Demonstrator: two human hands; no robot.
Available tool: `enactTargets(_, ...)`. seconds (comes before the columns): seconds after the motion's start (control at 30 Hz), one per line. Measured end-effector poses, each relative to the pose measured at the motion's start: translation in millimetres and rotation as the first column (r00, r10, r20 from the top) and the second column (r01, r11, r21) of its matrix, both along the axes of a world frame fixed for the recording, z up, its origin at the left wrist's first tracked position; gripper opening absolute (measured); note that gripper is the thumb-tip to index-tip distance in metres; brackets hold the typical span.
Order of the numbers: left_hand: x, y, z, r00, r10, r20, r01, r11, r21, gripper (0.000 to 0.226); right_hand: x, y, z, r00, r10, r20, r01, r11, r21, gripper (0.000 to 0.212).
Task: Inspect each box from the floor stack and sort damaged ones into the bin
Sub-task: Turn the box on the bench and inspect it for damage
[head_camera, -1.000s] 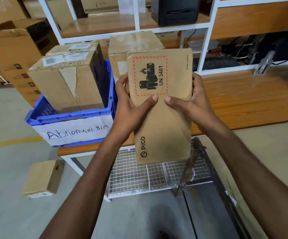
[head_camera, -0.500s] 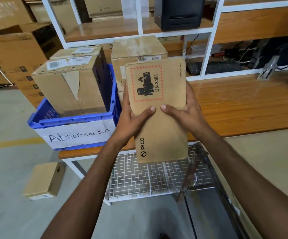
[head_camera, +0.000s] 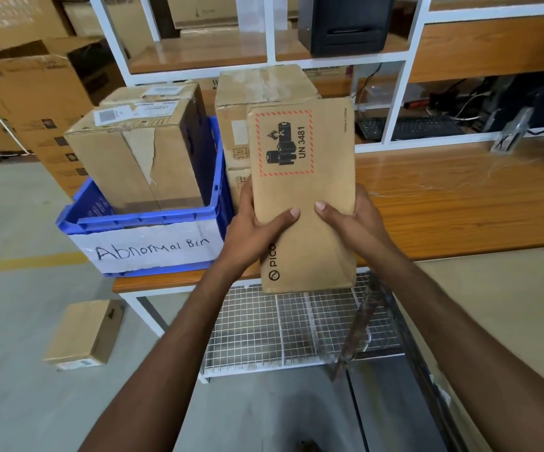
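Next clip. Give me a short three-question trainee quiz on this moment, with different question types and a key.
1. True or false: the left hand and the right hand both grip the flat box.
2. The label on the blue bin reads: A) Normal Bin, B) Abnormal Bin, C) Returns.
3. Fill in: the small box left of the table lies on the ____.
Key: 1 true; 2 B; 3 floor.
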State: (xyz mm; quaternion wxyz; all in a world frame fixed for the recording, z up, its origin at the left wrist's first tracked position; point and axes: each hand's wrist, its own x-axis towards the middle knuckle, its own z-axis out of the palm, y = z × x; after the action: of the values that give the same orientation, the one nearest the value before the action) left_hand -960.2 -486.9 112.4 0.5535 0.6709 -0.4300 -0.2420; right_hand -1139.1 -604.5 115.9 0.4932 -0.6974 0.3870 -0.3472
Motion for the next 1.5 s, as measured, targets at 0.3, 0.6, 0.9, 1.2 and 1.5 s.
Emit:
enactTargets(0.3,-6,29,-16,0.983,-0.184,-0.009,0.184,0.982,0.048,0.109,-34,11,-20,0.989,0.144,-0.018,-0.143,0.989,0.041,0.089)
enactTargets(0.6,-20,28,-16,0.999,0.049,-0.002,-0.049,0.999,-0.016,0.091,-30,16,-19,0.997,0.014,0.078,-0.015,1.0,0.01,0.068)
enactTargets(0.9,-8,43,-19,0.943,-0.323,-0.087,0.333,0.929,0.161,0.139,-43,18,-32,0.931,0.341,-0.128,-0.341,0.94,0.026,0.132)
enactTargets(1.2,-13,50,-40,0.985,-0.174,-0.004,0.173,0.981,0.088,0.137,-49,26,-53,0.955,0.262,-0.138,-0.268,0.963,-0.026,0.141)
enactTargets(1.5,-22,57,-39,0.963,-0.243,0.12,0.232,0.968,0.097,0.142,-58,38,-60,0.96,0.237,-0.149,-0.246,0.968,-0.042,0.143)
